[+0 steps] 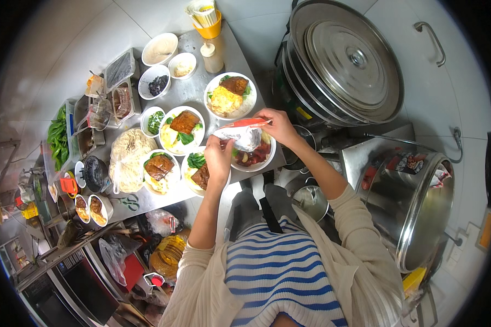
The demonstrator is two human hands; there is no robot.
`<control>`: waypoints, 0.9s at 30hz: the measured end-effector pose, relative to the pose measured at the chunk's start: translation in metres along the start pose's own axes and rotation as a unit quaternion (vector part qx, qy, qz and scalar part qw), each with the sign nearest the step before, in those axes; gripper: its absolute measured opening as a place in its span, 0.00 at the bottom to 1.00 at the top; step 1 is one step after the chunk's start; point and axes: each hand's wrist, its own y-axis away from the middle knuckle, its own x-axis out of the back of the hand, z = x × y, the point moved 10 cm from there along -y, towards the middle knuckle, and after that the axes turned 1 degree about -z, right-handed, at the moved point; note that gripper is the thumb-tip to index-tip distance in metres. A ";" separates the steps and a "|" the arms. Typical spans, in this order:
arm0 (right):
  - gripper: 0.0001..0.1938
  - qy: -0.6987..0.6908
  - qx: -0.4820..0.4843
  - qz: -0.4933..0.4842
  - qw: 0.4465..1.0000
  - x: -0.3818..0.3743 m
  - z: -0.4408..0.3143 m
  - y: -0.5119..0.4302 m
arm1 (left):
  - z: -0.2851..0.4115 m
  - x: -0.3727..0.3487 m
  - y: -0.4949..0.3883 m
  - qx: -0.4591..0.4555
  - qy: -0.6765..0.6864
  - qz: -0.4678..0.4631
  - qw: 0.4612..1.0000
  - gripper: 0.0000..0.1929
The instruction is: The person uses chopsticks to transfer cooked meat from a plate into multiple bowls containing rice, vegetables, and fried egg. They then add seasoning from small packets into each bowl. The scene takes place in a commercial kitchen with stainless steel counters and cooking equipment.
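A red-and-white packet (243,127) with a shiny silver part is pinched between both my hands, and it bears writing. My left hand (218,160) grips its left end, beside a bowl (204,171) of greens and browned food that my hand and wrist partly cover. My right hand (279,127) holds the other end by its upper corner. Directly below the packet is a white bowl (257,165) with dark reddish-brown pieces, partly hidden by the packet. Whether the packet is torn open, I cannot tell.
More filled bowls (182,130) and a bag of noodles (131,159) stand on the steel table (188,90). Scissors (130,202) lie near its front edge. Metal containers (122,98) line the far left. Large lidded pots (347,61) and a steel barrel (405,204) stand to the right.
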 end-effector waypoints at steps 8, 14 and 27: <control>0.09 0.026 0.021 -0.010 0.999 0.002 -0.017 0.004 | 0.014 0.015 0.008 -0.026 -0.041 -0.023 0.999 0.09; 0.11 0.036 0.046 -0.016 0.998 0.000 -0.023 0.006 | 0.021 0.026 0.011 -0.060 -0.053 -0.014 0.997 0.08; 0.12 0.054 0.058 -0.035 0.996 -0.002 -0.031 0.022 | 0.034 0.031 0.028 -0.080 -0.079 -0.047 0.993 0.07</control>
